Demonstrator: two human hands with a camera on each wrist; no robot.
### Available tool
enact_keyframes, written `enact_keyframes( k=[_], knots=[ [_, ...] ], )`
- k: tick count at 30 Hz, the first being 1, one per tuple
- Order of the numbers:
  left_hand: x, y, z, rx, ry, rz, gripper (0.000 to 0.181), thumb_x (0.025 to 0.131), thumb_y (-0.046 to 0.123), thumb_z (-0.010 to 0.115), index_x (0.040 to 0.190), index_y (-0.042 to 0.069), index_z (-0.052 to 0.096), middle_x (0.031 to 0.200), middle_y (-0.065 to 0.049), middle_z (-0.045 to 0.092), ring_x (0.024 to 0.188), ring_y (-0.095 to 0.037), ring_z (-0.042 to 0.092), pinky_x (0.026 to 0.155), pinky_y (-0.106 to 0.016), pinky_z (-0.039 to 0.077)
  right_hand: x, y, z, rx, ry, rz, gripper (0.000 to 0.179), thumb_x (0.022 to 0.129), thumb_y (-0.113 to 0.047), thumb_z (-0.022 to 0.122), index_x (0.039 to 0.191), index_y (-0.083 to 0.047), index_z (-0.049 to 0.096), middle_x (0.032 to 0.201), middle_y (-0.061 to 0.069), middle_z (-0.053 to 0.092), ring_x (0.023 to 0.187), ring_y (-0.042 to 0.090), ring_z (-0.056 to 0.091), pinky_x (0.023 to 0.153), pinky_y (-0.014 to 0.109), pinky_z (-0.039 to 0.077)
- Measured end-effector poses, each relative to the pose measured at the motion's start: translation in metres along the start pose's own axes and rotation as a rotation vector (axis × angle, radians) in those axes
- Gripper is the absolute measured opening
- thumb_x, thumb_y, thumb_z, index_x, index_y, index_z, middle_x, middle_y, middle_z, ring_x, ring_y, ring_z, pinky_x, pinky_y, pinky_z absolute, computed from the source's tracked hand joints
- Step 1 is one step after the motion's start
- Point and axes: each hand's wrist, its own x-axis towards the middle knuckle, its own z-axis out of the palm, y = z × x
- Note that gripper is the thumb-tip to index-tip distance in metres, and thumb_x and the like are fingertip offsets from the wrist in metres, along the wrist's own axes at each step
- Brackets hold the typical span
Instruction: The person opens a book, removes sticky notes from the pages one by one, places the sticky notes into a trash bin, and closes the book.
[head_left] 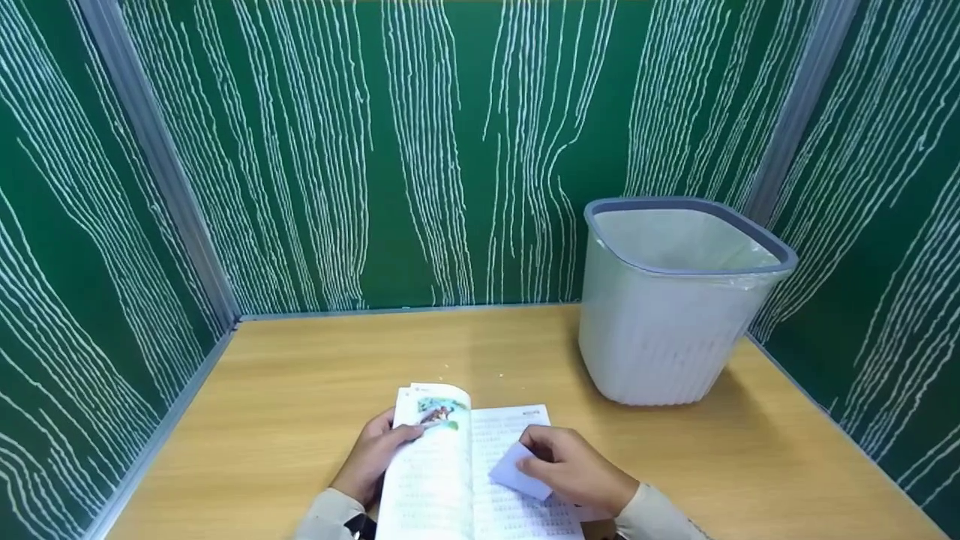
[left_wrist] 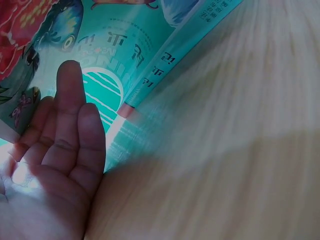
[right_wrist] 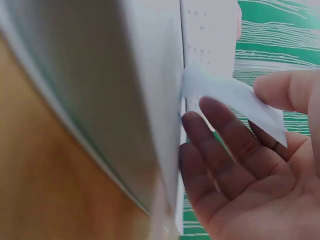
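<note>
An open book (head_left: 431, 487) with printed text and a coloured picture on its left page lies tilted before me in the head view. My left hand (head_left: 375, 452) holds its left edge, thumb on the page near the picture. In the left wrist view that hand's fingers (left_wrist: 70, 100) reach beneath the teal, illustrated cover (left_wrist: 142, 60). Over the right page, my right hand (head_left: 574, 469) pinches a small pale piece of paper (head_left: 517, 474) between thumb and forefinger. The right wrist view shows this paper (right_wrist: 235, 97) close against the page, the other fingers spread below it.
A white ribbed waste bin (head_left: 660, 330) with a grey rim and a clear liner stands at the back right of the wooden table (head_left: 300, 390). Tiny pale scraps (head_left: 501, 375) lie beyond the book. Green panels (head_left: 315, 150) with white wavy lines enclose the table.
</note>
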Motion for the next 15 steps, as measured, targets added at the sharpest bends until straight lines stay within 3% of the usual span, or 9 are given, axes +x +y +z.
enact_keyframes(
  k=[7, 11, 15],
  knots=[
    [0.002, 0.0, 0.002, -0.003, 0.002, -0.01, 0.061, 0.098, 0.019, 0.066, 0.149, -0.004, 0.042, 0.115, -0.014, 0.073, 0.096, -0.024, 0.076, 0.083, -0.035, 0.063, -0.002, -0.002, -0.014, -0.222, 0.032, -0.094, 0.017, 0.094, -0.015, 0.072, 0.082, -0.022, 0.062, 0.072, -0.014, 0.055, 0.065, -0.001, 0.05, 0.058, 0.02, 0.047],
    [0.002, 0.001, 0.0, -0.019, 0.005, -0.022, 0.063, 0.097, 0.019, 0.067, 0.151, -0.003, 0.041, 0.117, -0.014, 0.073, 0.097, -0.025, 0.076, 0.084, -0.035, 0.063, 0.002, -0.008, -0.024, -0.326, 0.001, -0.108, 0.022, 0.094, -0.017, 0.072, 0.077, -0.022, 0.061, 0.068, -0.014, 0.05, 0.061, -0.002, 0.047, 0.054, 0.018, 0.043],
    [0.001, 0.0, -0.002, -0.033, 0.009, -0.02, 0.064, 0.097, 0.019, 0.067, 0.151, -0.002, 0.041, 0.117, -0.014, 0.073, 0.098, -0.026, 0.076, 0.084, -0.036, 0.063, 0.005, -0.012, -0.034, -0.364, -0.065, -0.092, 0.026, 0.097, -0.021, 0.071, 0.074, -0.023, 0.059, 0.065, -0.014, 0.049, 0.058, -0.002, 0.046, 0.051, 0.018, 0.041]
  ],
)
